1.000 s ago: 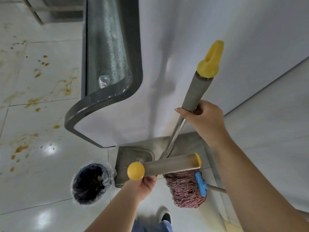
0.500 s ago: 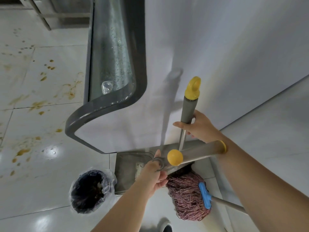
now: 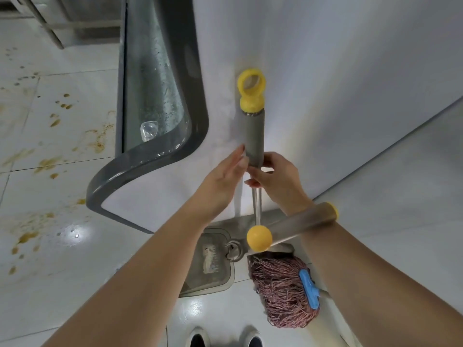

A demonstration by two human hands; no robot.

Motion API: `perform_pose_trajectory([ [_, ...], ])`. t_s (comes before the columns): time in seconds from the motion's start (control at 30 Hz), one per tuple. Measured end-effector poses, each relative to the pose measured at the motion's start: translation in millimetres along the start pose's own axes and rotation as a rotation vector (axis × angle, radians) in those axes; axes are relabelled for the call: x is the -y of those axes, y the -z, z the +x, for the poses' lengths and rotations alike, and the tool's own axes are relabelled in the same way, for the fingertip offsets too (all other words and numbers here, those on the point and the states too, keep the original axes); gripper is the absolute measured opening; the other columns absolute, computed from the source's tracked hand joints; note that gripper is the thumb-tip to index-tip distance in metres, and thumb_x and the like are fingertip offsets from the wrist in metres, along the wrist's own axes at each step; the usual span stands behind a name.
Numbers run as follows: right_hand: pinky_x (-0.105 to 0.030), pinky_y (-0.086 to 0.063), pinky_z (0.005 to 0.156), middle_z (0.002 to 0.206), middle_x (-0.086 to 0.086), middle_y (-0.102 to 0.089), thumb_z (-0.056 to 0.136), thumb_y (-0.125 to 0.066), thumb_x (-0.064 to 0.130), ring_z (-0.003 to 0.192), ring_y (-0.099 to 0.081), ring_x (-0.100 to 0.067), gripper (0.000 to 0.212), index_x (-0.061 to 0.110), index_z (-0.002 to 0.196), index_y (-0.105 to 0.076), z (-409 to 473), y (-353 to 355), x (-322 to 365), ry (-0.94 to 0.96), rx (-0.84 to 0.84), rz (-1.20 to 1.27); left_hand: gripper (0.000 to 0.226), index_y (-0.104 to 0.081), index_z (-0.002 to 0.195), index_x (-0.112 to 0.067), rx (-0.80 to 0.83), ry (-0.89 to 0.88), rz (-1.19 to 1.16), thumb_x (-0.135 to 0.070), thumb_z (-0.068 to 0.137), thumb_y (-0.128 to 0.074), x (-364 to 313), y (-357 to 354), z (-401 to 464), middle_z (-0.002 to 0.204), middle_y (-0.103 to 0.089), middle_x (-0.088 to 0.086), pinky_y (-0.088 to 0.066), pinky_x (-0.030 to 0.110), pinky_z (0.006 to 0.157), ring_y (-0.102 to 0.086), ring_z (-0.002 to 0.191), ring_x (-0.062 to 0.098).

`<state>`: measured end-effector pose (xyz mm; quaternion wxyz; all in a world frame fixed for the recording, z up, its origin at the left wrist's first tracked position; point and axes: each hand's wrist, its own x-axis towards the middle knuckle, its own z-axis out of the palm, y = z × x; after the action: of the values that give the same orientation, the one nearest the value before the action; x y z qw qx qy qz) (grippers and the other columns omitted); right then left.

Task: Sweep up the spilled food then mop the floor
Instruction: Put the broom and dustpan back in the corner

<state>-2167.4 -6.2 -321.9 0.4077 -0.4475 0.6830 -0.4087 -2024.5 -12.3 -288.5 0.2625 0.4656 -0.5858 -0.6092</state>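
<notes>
An upright handle [image 3: 253, 136] with a grey foam grip and a yellow ring cap stands against the white wall. My right hand [image 3: 279, 180] grips it just below the foam. The straight fingers of my left hand [image 3: 224, 177] touch the grip's left side. A second handle [image 3: 300, 221] with a yellow ball end lies slanted against my right wrist. Below it a reddish string mop head [image 3: 281, 291] with a blue clamp rests on the floor. A metal dustpan [image 3: 213, 279] holding some scraps lies beside the mop. Brown food stains [image 3: 47, 164] spot the white tiles at left.
A dark grey counter [image 3: 150, 161] with a curved rim juts out at centre left, a clear crumpled object on top. The white wall [image 3: 325, 96] fills the right side. My shoes [image 3: 198, 339] show at the bottom edge.
My left hand let go of the ball-ended handle and rose to the upright handle. That handle now stands straighter against the wall. The ball-ended handle now leans on my right wrist.
</notes>
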Motion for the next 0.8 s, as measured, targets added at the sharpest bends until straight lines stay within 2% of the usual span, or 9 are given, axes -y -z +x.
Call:
perform_pose_trajectory([
  [0.07, -0.029, -0.059, 0.074, 0.088, 0.004, -0.067, 0.083, -0.07, 0.021, 0.06, -0.068, -0.011, 0.015, 0.02, 0.093, -0.06, 0.3, -2.6, -7.3, -0.055, 0.064, -0.036, 0.022, -0.055, 0.093, -0.05, 0.018, -0.029, 0.065, -0.039, 0.099, -0.037, -4.6, -0.9, 6.6, 0.091, -0.061, -0.032, -0.042, 0.005, 0.077, -0.05, 0.083, -0.026],
  [0.13, -0.034, -0.057, 0.081, 0.092, -0.009, -0.068, 0.086, -0.066, 0.015, 0.064, -0.065, -0.013, 0.015, 0.015, 0.1, -0.061, -0.7, -3.3, -14.6, -0.102, 0.113, -0.01, 0.017, -0.055, 0.096, -0.033, 0.019, -0.036, 0.121, -0.031, 0.099, -0.039, -2.0, -2.8, 12.1, 0.088, -0.057, -0.02, -0.04, 0.005, 0.067, -0.05, 0.071, -0.022],
  [0.2, -0.025, -0.057, 0.078, 0.099, -0.012, -0.069, 0.088, -0.063, 0.013, 0.061, -0.064, -0.008, 0.015, 0.014, 0.103, -0.062, -0.9, -3.4, -15.7, -0.076, 0.16, -0.014, 0.018, -0.057, 0.107, -0.017, -0.007, -0.076, 0.171, -0.026, 0.098, -0.044, -1.4, -4.1, 14.8, 0.094, -0.06, -0.011, -0.04, 0.003, 0.066, -0.053, 0.075, -0.014],
  [0.3, -0.003, -0.048, 0.064, 0.088, 0.009, -0.067, 0.088, -0.061, 0.017, 0.054, -0.063, 0.006, 0.019, 0.02, 0.107, -0.063, -2.4, -4.9, -8.2, 0.033, 0.19, -0.109, 0.007, -0.058, 0.088, -0.022, -0.168, -0.136, 0.216, -0.02, 0.094, -0.053, -3.4, -0.4, 15.3, 0.077, -0.063, -0.023, -0.039, 0.003, 0.065, -0.056, 0.072, -0.01],
  [0.4, 0.002, -0.04, 0.057, 0.076, 0.022, -0.06, 0.089, -0.06, 0.019, 0.052, -0.06, 0.012, 0.021, 0.02, 0.11, -0.062, -5.0, -7.2, 0.8, 0.124, 0.162, -0.162, 0.026, -0.051, 0.071, -0.032, -0.286, -0.186, 0.177, -0.019, 0.092, -0.057, -8.0, 3.1, 15.3, 0.059, -0.059, -0.028, -0.043, 0.008, 0.063, -0.055, 0.062, -0.014],
  [0.53, -0.008, -0.047, 0.064, 0.059, 0.022, -0.056, 0.089, -0.059, 0.02, 0.055, -0.063, 0.006, 0.021, 0.013, 0.109, -0.063, -12.2, -3.0, 7.6, 0.163, 0.136, -0.2, 0.02, -0.055, 0.08, -0.032, -0.308, -0.26, 0.188, -0.016, 0.092, -0.057, -11.2, -1.3, 7.1, 0.072, -0.061, -0.026, -0.039, 0.0, 0.063, -0.057, 0.069, -0.018],
  [0.63, -0.025, -0.052, 0.074, 0.067, 0.017, -0.056, 0.089, -0.061, 0.018, 0.062, -0.065, -0.008, 0.028, 0.008, 0.115, -0.061, -21.7, 1.4, 11.5, 0.218, 0.106, -0.193, 0.012, -0.063, 0.1, -0.022, -0.311, -0.303, 0.2, -0.016, 0.091, -0.058, -10.1, -2.3, 1.9, 0.083, -0.063, -0.028, -0.041, 0.0, 0.072, -0.059, 0.081, -0.017],
  [0.73, -0.032, -0.053, 0.08, 0.07, -0.006, -0.066, 0.09, -0.06, 0.018, 0.068, -0.068, -0.013, 0.03, 0.008, 0.118, -0.06, -26.3, 6.9, 14.0, 0.204, 0.125, -0.197, 0.021, -0.064, 0.111, -0.012, -0.311, -0.318, 0.213, -0.014, 0.09, -0.059, -13.9, -5.2, -0.5, 0.087, -0.061, -0.027, -0.04, -0.001, 0.073, -0.057, 0.082, -0.021],
  [0.8, -0.028, -0.053, 0.077, 0.074, -0.012, -0.068, 0.09, -0.06, 0.017, 0.069, -0.068, -0.012, 0.03, 0.007, 0.119, -0.06, -27.8, 11.5, 16.8, 0.241, 0.126, -0.205, 0.022, -0.064, 0.11, -0.011, -0.317, -0.358, 0.209, -0.013, 0.089, -0.061, -17.9, -6.8, -2.9, 0.087, -0.062, -0.026, -0.039, -0.002, 0.073, -0.057, 0.082, -0.021],
])
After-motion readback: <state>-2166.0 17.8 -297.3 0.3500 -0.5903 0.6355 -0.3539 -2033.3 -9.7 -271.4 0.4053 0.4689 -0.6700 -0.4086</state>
